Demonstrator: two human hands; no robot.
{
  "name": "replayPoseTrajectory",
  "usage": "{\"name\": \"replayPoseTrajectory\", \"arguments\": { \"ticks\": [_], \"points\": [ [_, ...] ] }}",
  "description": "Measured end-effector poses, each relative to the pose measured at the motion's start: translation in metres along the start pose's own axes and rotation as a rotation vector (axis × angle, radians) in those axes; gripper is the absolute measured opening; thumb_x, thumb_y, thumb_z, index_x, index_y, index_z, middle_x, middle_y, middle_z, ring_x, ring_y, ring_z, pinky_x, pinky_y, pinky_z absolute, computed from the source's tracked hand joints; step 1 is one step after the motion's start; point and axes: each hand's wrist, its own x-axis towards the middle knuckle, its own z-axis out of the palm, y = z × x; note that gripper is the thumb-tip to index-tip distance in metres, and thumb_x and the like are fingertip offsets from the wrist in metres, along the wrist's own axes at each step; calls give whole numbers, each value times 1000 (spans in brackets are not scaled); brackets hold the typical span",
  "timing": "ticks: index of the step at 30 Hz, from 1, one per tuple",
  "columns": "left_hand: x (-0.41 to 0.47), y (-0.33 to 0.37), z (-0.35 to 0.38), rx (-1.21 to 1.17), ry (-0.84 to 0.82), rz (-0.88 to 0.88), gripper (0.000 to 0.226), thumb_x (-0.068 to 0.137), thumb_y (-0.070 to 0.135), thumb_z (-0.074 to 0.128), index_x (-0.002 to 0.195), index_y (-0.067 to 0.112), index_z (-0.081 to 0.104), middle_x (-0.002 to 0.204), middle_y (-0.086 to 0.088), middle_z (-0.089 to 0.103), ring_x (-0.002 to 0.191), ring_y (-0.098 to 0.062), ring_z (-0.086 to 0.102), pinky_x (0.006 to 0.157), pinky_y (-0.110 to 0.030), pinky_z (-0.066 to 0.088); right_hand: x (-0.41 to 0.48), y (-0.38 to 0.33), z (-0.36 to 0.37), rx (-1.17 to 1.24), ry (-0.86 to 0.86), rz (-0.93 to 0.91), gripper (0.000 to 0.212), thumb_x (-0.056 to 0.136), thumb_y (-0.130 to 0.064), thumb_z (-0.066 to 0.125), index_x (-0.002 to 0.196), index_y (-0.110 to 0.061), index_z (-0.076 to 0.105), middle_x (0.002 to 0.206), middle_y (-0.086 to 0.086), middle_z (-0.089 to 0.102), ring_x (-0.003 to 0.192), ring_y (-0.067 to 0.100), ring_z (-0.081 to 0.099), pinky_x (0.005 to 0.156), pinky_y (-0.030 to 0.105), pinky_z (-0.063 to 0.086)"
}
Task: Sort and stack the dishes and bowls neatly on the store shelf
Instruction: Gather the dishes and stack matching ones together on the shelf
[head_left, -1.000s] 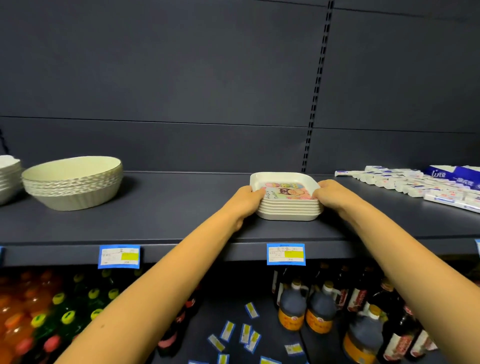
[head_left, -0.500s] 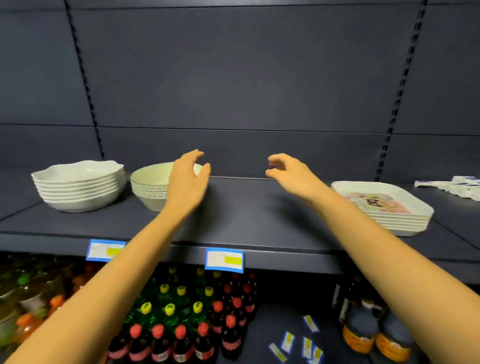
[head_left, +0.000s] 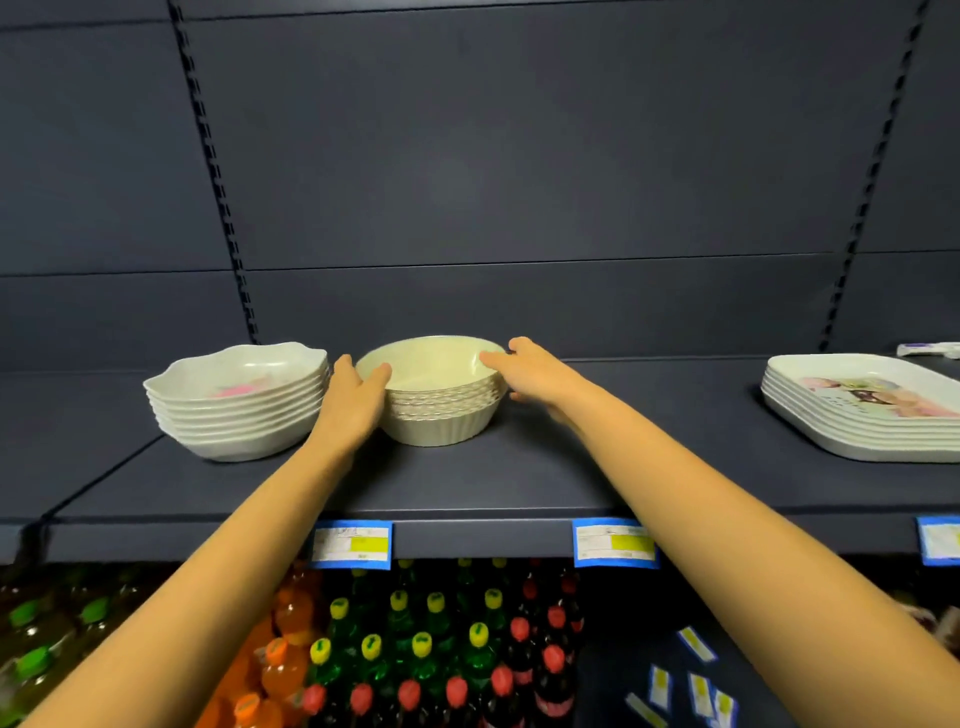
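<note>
Bowls (head_left: 441, 415), cream, round and ribbed outside, sit nested on the shelf (head_left: 571, 467); left hand (head_left: 358, 400) grips one rim, thumb inside, right hand (head_left: 535, 376) clasps the opposite rim

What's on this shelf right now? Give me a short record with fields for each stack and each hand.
shelf: dark, three stacks standing apart
left stack: scalloped bowls, nested
middle stack: round ribbed bowls, nested
right stack: rectangular printed trays
left hand: grips the round ribbed bowls on their left, thumb over the rim
right hand: holds their right side, a finger over the rim
below: bottled drinks
</note>
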Motion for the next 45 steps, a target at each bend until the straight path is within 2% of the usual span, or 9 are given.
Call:
{"name": "replayPoseTrajectory", "arguments": {
  "ticks": [6,13,16,21,31,35,37,41,45],
  "points": [
    [13,-15,-2,-268,-151,-195,69,77,41,47,138,11,37,134,-6,54,121,-22,51,107,-39,39,8,2,12,158,-74,153,42,94,-24,44,132,-6,43,102,5,53,83,18,54,73,28,54],
    [14,-19,1,-328,-188,-185,77,68,39,43,139,9,36,131,-9,55,107,-20,51,95,-35,40,8,4,16,220,-89,191,21,91,-16,36,107,-12,48,83,2,54,78,18,54,65,25,53],
    [16,-20,0,-309,-200,-207,82,64,43,46,139,12,35,132,-8,55,116,-22,52,104,-38,40,1,0,12,151,-83,187,24,91,-15,39,113,-11,49,92,5,57,76,16,53,65,25,48],
    [0,3,-15,-130,-100,-36,48,85,35,50,127,12,46,127,-5,52,117,-22,50,97,-32,36,-3,-19,5,-186,150,-112,61,95,-20,45,149,-3,21,156,11,25,141,28,28,109,36,29],
    [30,-10,-136,161,362,149,52,94,21,45,144,8,34,152,-7,35,140,-23,33,112,-35,27,-7,-101,93,-183,-52,-364,40,98,-19,41,135,-6,44,138,8,50,129,26,44,96,31,37],
    [50,-52,-164,57,240,-137,68,89,27,51,147,4,25,154,-14,30,138,-32,35,112,-45,32,5,-104,139,-144,-122,-211,42,99,-21,39,136,-1,38,141,13,44,130,30,42,97,33,38],
    [56,-68,-169,-145,112,-260,62,80,32,54,132,0,46,136,-19,51,115,-34,55,97,-44,43,12,-100,157,-68,-134,-100,52,97,-23,41,142,1,30,146,13,40,131,28,42,97,32,38],
    [58,-77,-167,-429,0,-278,21,82,14,44,87,8,63,73,-7,69,72,-24,58,73,-33,44,22,-93,178,278,-201,134,20,92,-21,40,98,-13,57,95,5,63,82,18,55,71,26,39],
    [54,-76,-170,-586,-4,-283,30,65,8,41,91,7,55,89,-12,58,77,-27,55,74,-34,44,20,-99,186,411,-147,162,25,91,-9,34,69,-16,44,63,0,49,58,13,46,56,23,37]
  ]
}}
